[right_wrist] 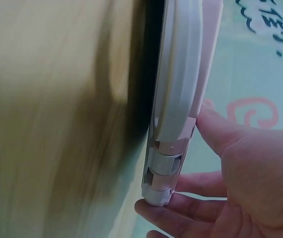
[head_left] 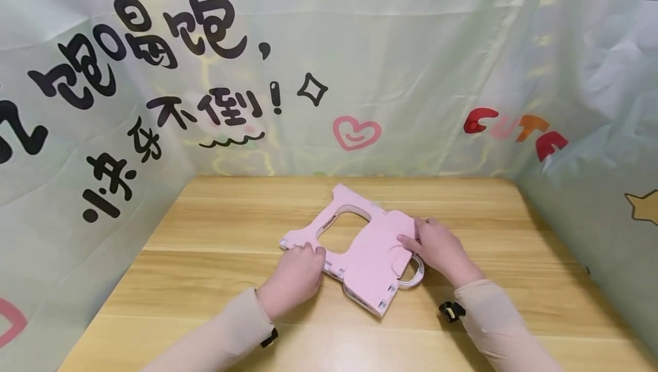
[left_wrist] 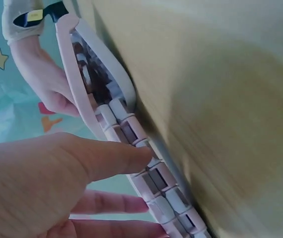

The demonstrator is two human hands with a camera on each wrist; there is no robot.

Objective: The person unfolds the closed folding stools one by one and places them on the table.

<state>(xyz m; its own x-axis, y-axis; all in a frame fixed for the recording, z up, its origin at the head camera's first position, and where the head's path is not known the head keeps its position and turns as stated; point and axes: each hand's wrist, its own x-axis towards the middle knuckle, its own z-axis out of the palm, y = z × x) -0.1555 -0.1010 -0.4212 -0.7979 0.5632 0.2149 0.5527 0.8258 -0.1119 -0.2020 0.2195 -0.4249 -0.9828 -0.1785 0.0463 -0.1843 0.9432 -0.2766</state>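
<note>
A pink plastic folding stool (head_left: 370, 246), folded flat, is held at a slant over the wooden table in the head view. My left hand (head_left: 295, 275) grips its near left edge; in the left wrist view the thumb (left_wrist: 116, 156) lies across a row of hinge knuckles (left_wrist: 156, 181). On the opposite side, my right hand (head_left: 439, 246) pinches the right edge, thumb on the pink face. A white loop handle (head_left: 418, 272) sticks out beside that hand. In the right wrist view, fingers (right_wrist: 181, 210) reach round the hinged end. The underside is mostly hidden.
The wooden table (head_left: 205, 218) runs back to a pale fabric curtain (head_left: 401, 63) printed with black characters and a pink heart. Curtain sides stand left and right. Both sleeved wrists carry black bands (head_left: 452, 311).
</note>
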